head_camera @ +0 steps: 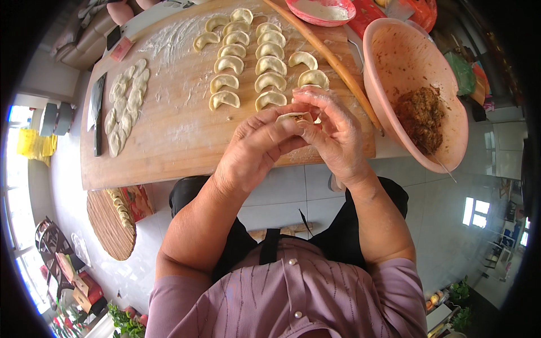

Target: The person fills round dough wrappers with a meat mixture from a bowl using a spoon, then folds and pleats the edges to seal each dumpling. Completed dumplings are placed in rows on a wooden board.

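Between both hands, above the near edge of the floured wooden board (181, 131), is a dumpling wrapper (291, 115) with brown filling showing at its open top. My left hand (258, 139) grips it from the left, and my right hand (334, 131) pinches its right side. Rows of folded, uncooked dumplings (270, 65) lie on the board beyond the hands; my right hand partly hides the nearest ones in the right row. A pink plastic basin (454, 105) at the right holds a mound of minced filling (418, 114), with a thin metal utensil leaning over its near rim.
A wooden rolling pin (334, 63) lies diagonally beside the basin. Flattened dough pieces (127, 101) and a cleaver (97, 114) are on the board's left. A red bowl of flour (323, 10) stands at the back. Below left, a round woven mat (105, 224) carries more dumplings.
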A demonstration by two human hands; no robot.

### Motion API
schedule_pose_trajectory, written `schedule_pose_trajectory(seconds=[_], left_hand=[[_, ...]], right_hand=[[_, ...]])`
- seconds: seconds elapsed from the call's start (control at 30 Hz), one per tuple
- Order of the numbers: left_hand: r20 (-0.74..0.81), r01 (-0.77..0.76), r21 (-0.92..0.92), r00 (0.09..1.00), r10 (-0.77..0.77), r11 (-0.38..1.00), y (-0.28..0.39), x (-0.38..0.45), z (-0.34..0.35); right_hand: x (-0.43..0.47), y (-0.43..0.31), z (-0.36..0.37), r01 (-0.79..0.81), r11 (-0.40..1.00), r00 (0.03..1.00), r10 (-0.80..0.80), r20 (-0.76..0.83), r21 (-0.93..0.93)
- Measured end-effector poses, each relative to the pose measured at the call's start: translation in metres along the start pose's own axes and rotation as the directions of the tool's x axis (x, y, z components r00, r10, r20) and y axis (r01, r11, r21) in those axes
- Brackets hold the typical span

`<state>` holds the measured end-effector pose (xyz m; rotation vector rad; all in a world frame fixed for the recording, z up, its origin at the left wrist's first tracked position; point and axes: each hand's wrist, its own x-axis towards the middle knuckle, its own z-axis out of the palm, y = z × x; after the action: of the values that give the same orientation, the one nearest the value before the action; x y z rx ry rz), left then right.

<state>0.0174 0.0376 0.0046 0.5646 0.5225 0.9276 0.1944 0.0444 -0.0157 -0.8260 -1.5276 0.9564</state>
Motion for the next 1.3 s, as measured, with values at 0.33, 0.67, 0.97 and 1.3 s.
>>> schedule_pose_trajectory(seconds=[0.33,0.67,0.97,1.3], left_hand=[[0.105,-0.112,0.355,0.991,0.079,0.928,-0.01,-0.002,-0.003],[0.162,-0.174,0.352,0.979,0.123,0.92,-0.015,0.003,-0.003],[0.103,-0.148,0.324,0.987,0.121,0.935,-0.018,0.001,-0.009],[0.013,-0.176,0.465,0.981,0.192,0.868,-0.019,0.0,-0.01]], right_hand=[[-0.001,-0.013,-0.008,-0.258,0.947,0.965,0.244,0.095,0.191],[0.002,-0.022,-0.014,-0.295,0.947,0.949,0.276,0.15,0.124],[0.008,-0.026,-0.011,0.119,0.958,0.983,-0.076,0.169,-0.261],[0.005,-0.016,-0.014,0.191,0.9,0.979,-0.144,0.147,-0.391]])
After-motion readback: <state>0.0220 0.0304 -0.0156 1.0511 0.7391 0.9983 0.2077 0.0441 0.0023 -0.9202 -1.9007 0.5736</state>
